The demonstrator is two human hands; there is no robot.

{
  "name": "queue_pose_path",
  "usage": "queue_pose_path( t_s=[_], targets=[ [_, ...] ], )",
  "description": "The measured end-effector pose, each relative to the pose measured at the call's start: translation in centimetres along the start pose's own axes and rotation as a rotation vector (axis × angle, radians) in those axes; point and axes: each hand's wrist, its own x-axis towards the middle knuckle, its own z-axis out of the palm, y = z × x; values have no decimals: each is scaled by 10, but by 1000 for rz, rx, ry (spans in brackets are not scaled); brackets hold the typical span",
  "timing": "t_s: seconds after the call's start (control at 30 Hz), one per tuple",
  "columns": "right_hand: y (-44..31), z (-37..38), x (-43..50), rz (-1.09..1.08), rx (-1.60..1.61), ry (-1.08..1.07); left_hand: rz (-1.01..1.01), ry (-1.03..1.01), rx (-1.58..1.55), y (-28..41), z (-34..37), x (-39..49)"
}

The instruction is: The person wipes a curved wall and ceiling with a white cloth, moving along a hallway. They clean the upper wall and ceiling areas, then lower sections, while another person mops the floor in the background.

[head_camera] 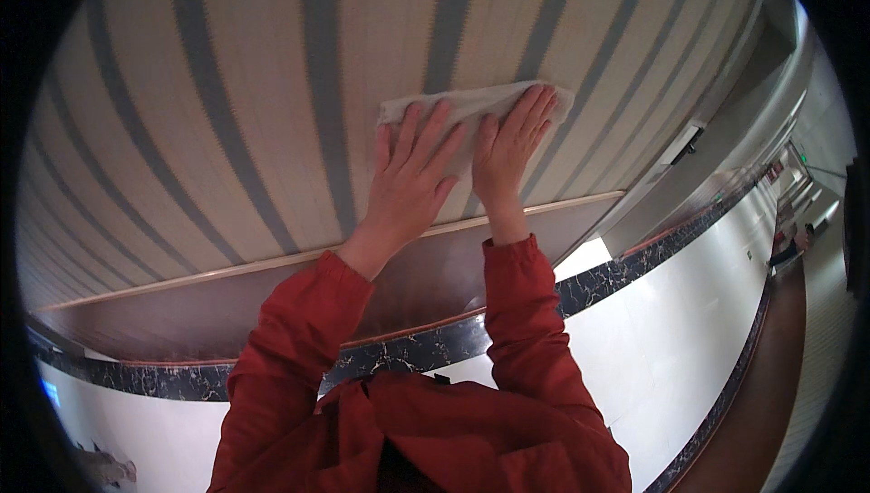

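Both hands lie flat on a whitish cloth (469,109) that is spread against a wall with beige and grey striped wallpaper (380,31). My left hand (411,163) presses the cloth's left part with its fingers spread. On the cloth's right part rests my right hand (511,146), its fingers closer together and its thumb apart. Neither hand has its fingers curled round the cloth. Below the hands runs a thin light trim rail (204,275) above a reddish-brown wainscot panel (421,275).
A black marbled border (435,347) edges a glossy white floor (659,330). At the right are a door frame (652,177) and a long corridor, where a person (792,248) shows far off. A brownish object (105,469) lies at the lower left.
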Motion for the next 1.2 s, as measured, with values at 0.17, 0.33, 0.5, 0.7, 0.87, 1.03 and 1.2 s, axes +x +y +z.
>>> queue_pose_path(
  t_s=[0.17, 0.33, 0.5, 0.7, 0.87, 1.03, 1.2],
  targets=[
    [39, -21, 38, -33, -46, 79, 100, 49, 15, 24, 14, 45],
    [75, -34, 61, -80, -93, 91, 140, 111, 165, 43, 37, 73],
    [105, -46, 50, -10, -106, 63, 201, 47, 279, 56, 55, 83],
    [130, -34, -15, 108, -108, 51, 322, -90, 426, 62, 78, 66],
    [138, -24, -73, 249, -64, -1, 408, -232, 442, 60, 90, 33],
    [144, -17, -110, 347, -62, -64, 440, -288, 423, 57, 104, 8],
    [135, -24, -114, 403, -289, -147, 447, -263, 290, 53, 112, 5]
  ],
)
